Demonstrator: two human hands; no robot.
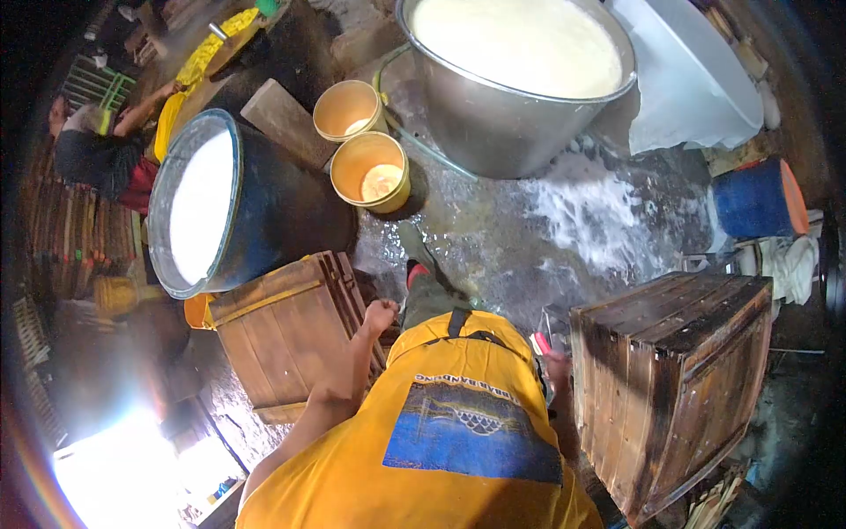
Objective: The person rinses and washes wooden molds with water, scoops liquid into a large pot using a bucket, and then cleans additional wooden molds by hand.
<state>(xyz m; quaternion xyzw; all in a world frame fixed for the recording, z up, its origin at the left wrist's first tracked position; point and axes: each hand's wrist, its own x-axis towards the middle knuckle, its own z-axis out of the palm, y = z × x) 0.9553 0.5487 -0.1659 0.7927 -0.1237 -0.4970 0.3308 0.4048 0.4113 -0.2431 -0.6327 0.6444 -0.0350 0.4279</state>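
My left hand [381, 317] is curled into a fist beside the wooden boards [273, 326] at my left, with nothing visible in it. Low at my right side, my right hand [557, 368] is in shadow, closed around a red-handled tool [540, 343] whose kind I cannot make out. A slatted wooden crate [670, 370] stands just right of that hand. Ahead are two yellow buckets [372, 172], the nearer with some pale stuff at its bottom. Further forward, a big metal vat [493, 123] is full of creamy white liquid.
A dark blue drum [282, 194] of white liquid stands at left. Foamy liquid [590, 203] wets the floor [476, 234]. A green hose [432, 154] runs by the vat. A blue barrel [758, 201] lies right. A person [97, 163] works at far left near yellow cloth.
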